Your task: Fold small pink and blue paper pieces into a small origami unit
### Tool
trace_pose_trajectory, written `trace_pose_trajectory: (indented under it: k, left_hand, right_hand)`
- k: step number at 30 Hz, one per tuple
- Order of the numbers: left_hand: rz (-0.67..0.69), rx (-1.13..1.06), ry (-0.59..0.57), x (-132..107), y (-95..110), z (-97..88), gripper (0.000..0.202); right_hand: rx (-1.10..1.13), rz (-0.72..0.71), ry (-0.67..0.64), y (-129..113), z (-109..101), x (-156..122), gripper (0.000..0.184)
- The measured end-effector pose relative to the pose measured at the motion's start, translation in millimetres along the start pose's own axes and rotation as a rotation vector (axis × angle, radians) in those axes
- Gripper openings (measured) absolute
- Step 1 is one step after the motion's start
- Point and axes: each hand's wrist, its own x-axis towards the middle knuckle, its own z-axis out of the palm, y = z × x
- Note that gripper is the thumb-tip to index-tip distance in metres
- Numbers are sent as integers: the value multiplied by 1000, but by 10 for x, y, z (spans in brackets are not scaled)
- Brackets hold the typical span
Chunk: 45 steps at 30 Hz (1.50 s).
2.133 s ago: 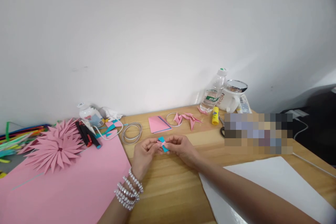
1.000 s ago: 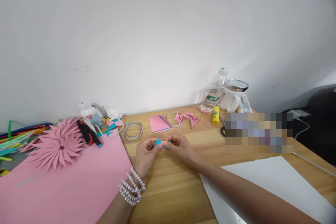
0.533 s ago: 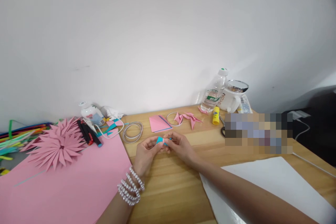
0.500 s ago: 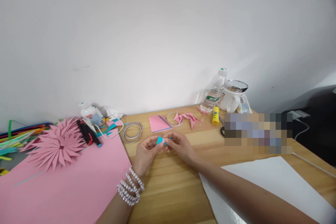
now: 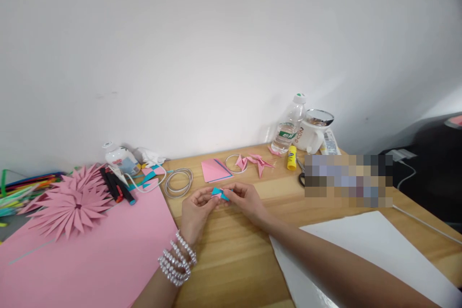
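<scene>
Between my two hands is a small folded paper piece [image 5: 217,191], blue with some pink showing. My left hand [image 5: 198,208] pinches its left side, and a beaded bracelet circles that wrist. On the right side, my right hand [image 5: 242,198] grips the paper with thumb and fingers. My fingers hide part of the folds. Just beyond them lie a stack of pink and blue paper squares [image 5: 215,170] and pink folded paper shapes [image 5: 260,165].
Pink folded paper flowers [image 5: 77,206], markers [image 5: 117,185] and a large pink sheet [image 5: 119,255] lie left. Coiled cable [image 5: 178,183] sits nearby. Toward the right are a water bottle [image 5: 287,130], mug [image 5: 309,134], glue stick [image 5: 292,159], scissors [image 5: 301,179] and white sheet [image 5: 346,245].
The folded paper has turned in my fingers, and its blue now shows as two pointed parts. Both hands stay gripped on it. The view has shifted slightly.
</scene>
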Motion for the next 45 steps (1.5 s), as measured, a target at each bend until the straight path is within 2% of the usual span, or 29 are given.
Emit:
trace_pose_trajectory:
  k: [9,13,18,25,35,45]
  left_hand:
    - [58,102,-2,-11,37,-6,32]
    - [65,107,-20,-7,42,-14,37]
    - [62,82,-26,-7,17,-16,33]
    - [73,68,-76,-4,-33,-11,42]
    - [88,61,-89,-33,-49,7,31]
    - [85,125,-91,-2,-41,-10,33]
  right_hand:
    - [86,40,-14,11,1,7,26]
    - [99,47,-11,29,1,10,25]
    - [97,53,-3,32,2,12,27]
    - [111,63,-39,25,3,8,27]
    - [124,62,-58,14,9,-2,29]
    - [105,20,-58,93,-10,5,28]
